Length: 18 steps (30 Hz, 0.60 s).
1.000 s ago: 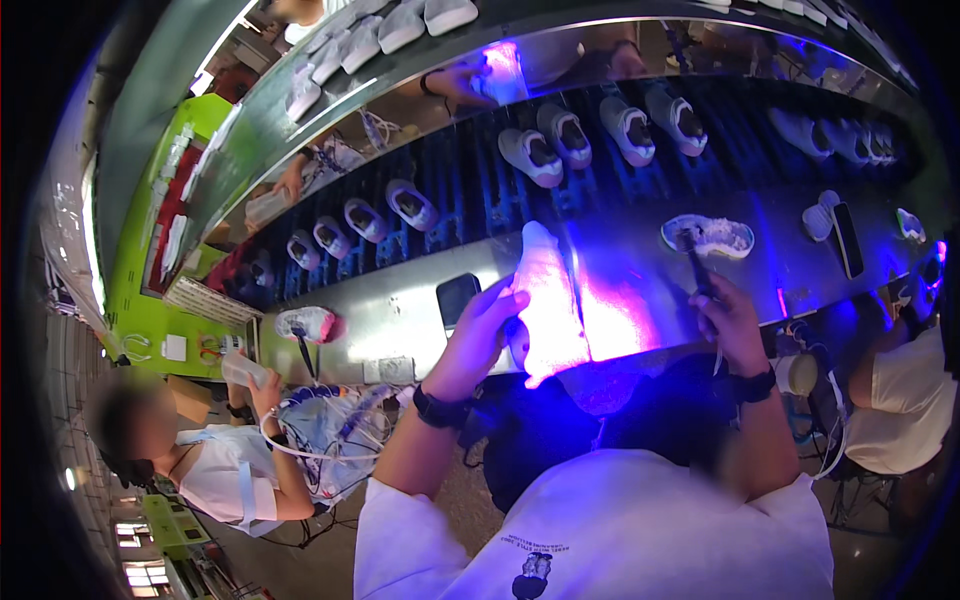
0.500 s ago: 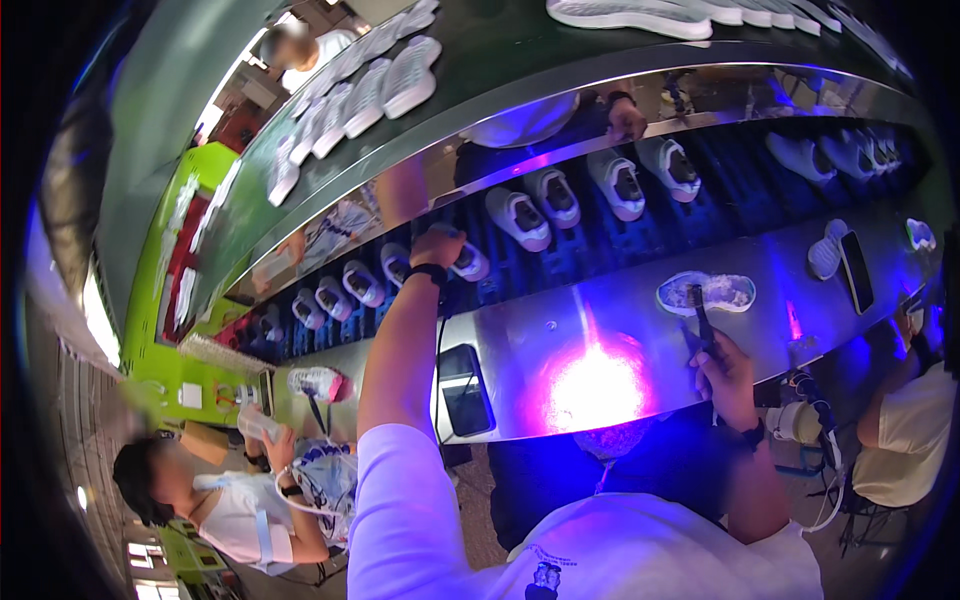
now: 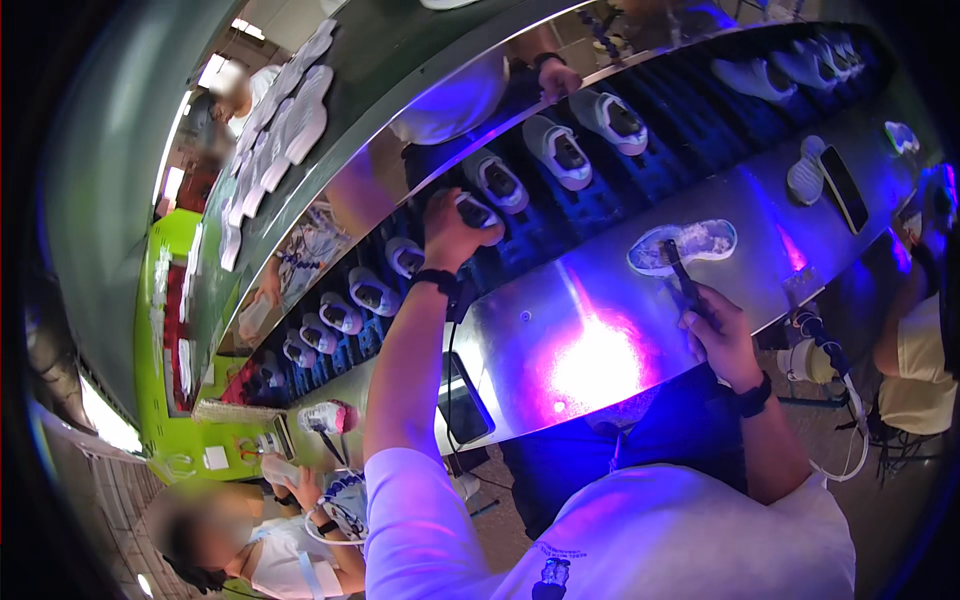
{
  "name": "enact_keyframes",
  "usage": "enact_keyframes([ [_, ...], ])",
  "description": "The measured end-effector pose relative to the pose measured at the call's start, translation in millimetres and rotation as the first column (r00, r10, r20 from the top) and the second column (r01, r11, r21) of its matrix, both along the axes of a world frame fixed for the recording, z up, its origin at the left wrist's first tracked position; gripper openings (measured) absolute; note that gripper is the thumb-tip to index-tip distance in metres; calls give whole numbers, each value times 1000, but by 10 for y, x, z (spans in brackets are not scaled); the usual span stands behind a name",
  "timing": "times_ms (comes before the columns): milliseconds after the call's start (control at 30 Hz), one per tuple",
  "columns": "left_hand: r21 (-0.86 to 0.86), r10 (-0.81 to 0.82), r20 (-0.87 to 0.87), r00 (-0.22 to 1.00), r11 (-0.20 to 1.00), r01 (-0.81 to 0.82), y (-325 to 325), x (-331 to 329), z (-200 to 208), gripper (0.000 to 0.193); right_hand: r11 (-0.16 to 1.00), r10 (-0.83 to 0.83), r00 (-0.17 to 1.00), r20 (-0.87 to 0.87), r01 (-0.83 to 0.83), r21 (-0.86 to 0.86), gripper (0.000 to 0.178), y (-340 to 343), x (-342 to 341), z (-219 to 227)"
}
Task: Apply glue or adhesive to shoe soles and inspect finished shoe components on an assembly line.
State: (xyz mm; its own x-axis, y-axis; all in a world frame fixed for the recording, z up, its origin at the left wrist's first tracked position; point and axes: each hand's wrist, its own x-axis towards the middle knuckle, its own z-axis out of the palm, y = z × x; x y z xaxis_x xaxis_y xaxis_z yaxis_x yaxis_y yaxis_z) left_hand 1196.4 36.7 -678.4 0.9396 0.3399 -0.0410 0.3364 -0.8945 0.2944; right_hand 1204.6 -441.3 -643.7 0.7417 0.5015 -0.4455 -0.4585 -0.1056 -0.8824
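My left hand is wrapped around a white shoe upper with a dark insert in its opening. It is at the dark conveyor, in line with several similar uppers, such as the white shoe farther right. My right hand, closed, grips a dark-handled brush. The brush's tip touches a pale shoe sole lying on the metal worktop. The sole's inner face is turned up and looks whitish.
A bright purple-pink light patch glows on the worktop near its front edge. A phone lies left of it. Another phone sits beside a pale sole at right. White soles line the upper shelf. Co-workers sit on both sides.
The view has tilted and shifted. My left hand has closed more fully around the shoe upper, which now shows between its fingers. My right hand keeps the brush on the sole.
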Motion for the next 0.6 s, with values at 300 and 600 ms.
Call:
enact_keyframes([
  [300, 50, 194, -179, 964, 981, -188, -177, -112, 251, 110, 999, -3, 999, -37, 5, 43, 45, -41, 64, 73],
  [600, -2, -44, -223, 974, 999, 45, -82, 837, 100, 127, 993, 15, 1000, 8, -16, 118, 44, -92, 104, 102],
])
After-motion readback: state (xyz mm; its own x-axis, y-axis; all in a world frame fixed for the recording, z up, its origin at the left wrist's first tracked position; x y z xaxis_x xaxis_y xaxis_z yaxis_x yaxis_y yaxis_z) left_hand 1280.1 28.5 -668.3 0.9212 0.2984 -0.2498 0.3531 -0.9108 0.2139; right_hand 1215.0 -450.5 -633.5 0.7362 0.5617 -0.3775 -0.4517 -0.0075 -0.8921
